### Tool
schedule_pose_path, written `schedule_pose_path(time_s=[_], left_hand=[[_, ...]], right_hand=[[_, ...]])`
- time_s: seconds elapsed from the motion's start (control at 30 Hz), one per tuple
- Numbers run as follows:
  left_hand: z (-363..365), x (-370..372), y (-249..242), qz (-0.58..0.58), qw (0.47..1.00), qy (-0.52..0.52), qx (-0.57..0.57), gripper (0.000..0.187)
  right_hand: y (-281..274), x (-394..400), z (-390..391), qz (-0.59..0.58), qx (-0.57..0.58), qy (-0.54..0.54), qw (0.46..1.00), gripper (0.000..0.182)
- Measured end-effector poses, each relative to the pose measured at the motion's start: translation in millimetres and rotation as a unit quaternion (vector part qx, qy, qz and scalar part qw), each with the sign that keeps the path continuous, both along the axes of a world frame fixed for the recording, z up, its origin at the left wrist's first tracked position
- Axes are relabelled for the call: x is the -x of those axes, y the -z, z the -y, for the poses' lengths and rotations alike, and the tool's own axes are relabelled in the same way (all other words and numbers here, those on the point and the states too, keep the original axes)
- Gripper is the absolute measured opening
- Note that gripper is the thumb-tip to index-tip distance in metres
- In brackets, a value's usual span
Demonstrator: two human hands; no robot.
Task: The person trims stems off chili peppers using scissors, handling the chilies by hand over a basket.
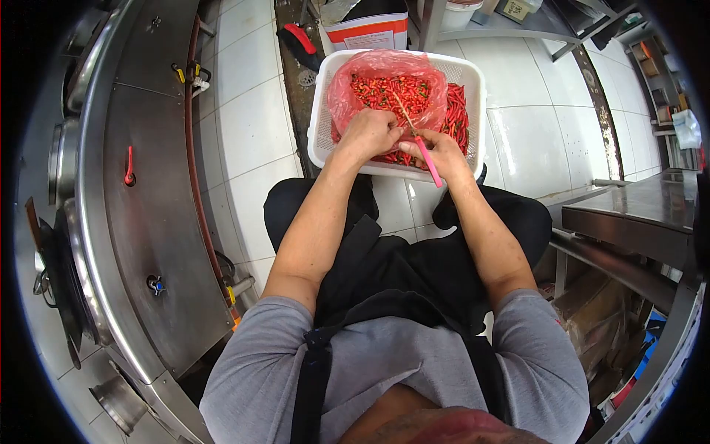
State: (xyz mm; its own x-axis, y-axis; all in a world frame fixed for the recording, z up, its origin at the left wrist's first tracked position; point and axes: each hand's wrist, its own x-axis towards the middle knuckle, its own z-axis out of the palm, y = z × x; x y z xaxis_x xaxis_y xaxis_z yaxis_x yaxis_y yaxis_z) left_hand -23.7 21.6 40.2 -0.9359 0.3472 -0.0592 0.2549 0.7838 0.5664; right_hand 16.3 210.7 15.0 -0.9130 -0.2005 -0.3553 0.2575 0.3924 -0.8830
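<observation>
My right hand (442, 157) is closed around a small knife with a pink handle (429, 161); its narrow blade points away over the chillies. Close beside it, my left hand (370, 135) has its fingers pinched together. Whatever is between those fingertips is too small to make out. Both hands are over the near side of a white perforated plastic basket (477, 118). Inside it, a translucent red plastic bag (344, 85) lies open, holding many small red chillies (384, 92). More long red chillies (457, 118) lie in the basket, to the right of the bag.
The basket stands low in front of my knees on the white tiled floor (518, 140). Behind it is a bag with an orange and white label (368, 35). A steel counter (148, 222) runs along the left, and a steel table (636, 214) stands at right.
</observation>
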Motion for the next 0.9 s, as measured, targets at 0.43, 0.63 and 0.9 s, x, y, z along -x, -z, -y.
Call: schedule_pose_path(time_s=[0.43,0.63,0.9], left_hand=[[-1.5,6.1,23.0,-0.008,0.998,-0.067,-0.001,0.021],[-6.9,4.4,23.1,-0.032,0.995,-0.092,-0.027,0.02],[-10.4,3.9,21.1,-0.019,0.997,-0.042,-0.058,0.018]], right_hand=[[1.9,5.9,-1.4,0.107,0.061,0.052,0.991,0.037],[4.2,0.8,3.3,0.081,0.127,0.045,0.988,0.052],[1.4,6.5,-2.9,0.089,0.08,0.053,0.991,0.036]])
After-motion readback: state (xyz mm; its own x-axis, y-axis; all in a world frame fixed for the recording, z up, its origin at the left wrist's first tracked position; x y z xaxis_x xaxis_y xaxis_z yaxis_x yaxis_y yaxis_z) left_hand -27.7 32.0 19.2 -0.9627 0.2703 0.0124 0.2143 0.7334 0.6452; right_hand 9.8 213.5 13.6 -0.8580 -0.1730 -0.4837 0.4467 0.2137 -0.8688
